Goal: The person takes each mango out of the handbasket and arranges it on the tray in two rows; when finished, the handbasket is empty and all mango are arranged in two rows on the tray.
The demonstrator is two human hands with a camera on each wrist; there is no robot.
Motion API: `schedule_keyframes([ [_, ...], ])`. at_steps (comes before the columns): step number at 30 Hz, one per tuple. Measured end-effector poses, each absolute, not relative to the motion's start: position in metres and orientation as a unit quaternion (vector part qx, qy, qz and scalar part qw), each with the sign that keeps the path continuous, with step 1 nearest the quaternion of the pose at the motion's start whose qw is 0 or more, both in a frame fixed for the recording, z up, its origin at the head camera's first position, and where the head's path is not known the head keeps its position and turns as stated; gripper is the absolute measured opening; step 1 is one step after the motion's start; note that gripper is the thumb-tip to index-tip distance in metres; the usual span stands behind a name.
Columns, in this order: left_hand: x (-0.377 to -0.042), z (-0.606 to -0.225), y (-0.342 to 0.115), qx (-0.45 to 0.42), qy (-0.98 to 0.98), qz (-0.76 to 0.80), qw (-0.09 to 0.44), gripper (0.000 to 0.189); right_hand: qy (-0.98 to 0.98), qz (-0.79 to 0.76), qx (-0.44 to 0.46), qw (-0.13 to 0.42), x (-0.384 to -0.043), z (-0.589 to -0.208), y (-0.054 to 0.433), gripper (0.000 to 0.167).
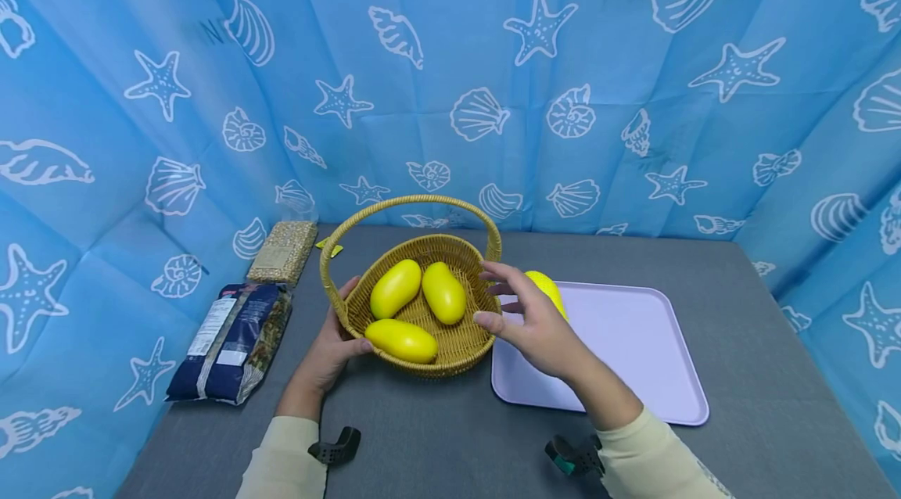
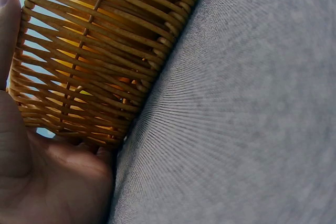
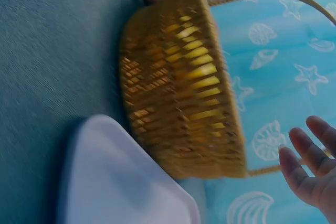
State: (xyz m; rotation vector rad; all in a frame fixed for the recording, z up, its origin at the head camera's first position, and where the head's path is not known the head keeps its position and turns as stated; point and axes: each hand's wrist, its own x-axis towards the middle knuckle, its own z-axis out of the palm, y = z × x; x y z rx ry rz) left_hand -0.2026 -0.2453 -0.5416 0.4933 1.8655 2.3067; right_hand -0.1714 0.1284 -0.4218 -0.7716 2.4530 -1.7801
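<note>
A wicker basket (image 1: 461, 344) with a tall arched handle stands on the table, holding three yellow mangoes (image 1: 396, 289). My left hand (image 1: 329, 350) holds its left side, the thumb at the front rim and the other fingers behind the woven wall. In the left wrist view, the palm lies low beside the weave. My right hand (image 1: 531, 323) is at the basket's right rim, fingers spread and slightly bent, with nothing in its grasp. Behind it, another yellow mango (image 1: 547, 292) shows partly at the tray's upper left; the hand hides the rest.
A pale lilac tray (image 1: 619, 342) lies right of the basket, close against it. On the left are a dark blue food bag (image 1: 228, 342) and a clear pack of beige grains (image 1: 283, 251). A blue shell-patterned curtain (image 1: 450, 92) surrounds the grey table (image 1: 436, 436).
</note>
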Motion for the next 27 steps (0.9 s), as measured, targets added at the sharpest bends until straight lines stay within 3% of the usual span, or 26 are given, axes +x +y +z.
schedule_keyframes([
  [9, -0.203, -0.542, -0.245, 0.172, 0.617, 0.765, 0.066, 0.116, 0.772, -0.594, -0.224, 0.048, -0.18, -0.442, 0.097, 0.083],
  [16, -0.202, -0.541, -0.245, 0.167, 0.62, 0.764, 0.066, 0.116, 0.793, -0.57, -0.212, 0.038, -0.195, -0.455, 0.08, 0.094],
  [27, -0.202, -0.541, -0.245, 0.159, 0.625, 0.761, 0.069, 0.114, 0.876, -0.446, -0.18, 0.04, -0.22, -0.457, 0.059, 0.096],
])
